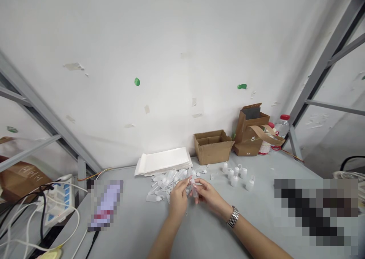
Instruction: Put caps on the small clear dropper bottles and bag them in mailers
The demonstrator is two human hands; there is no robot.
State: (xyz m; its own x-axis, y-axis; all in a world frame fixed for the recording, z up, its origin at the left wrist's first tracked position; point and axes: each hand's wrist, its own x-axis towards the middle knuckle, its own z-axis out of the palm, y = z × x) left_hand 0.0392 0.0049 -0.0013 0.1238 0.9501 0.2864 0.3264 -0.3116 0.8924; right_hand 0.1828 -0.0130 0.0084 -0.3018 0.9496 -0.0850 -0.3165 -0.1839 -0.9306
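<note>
Both hands meet over the middle of the grey table (137,228). A small translucent plastic bottle (195,191) is held between them. My right hand (209,194), with a metal watch at the wrist, wraps its fingers round the bottle's body. My left hand (179,196) pinches at the bottle's top end; the exact part under those fingertips is too small to make out. Just behind and left of the hands lies a loose pile of similar translucent bottles and small parts (167,181). To the right, several small white-capped bottles (234,181) stand upright with ring-shaped loops on top.
Against the wall sit a stack of white sheets or bags (165,161), an open cardboard box (215,152) and a brown paper bag (246,137). Red-capped bottles (282,126) stand beyond it. At left are a blurred phone (107,205), a power strip (61,198) and cables.
</note>
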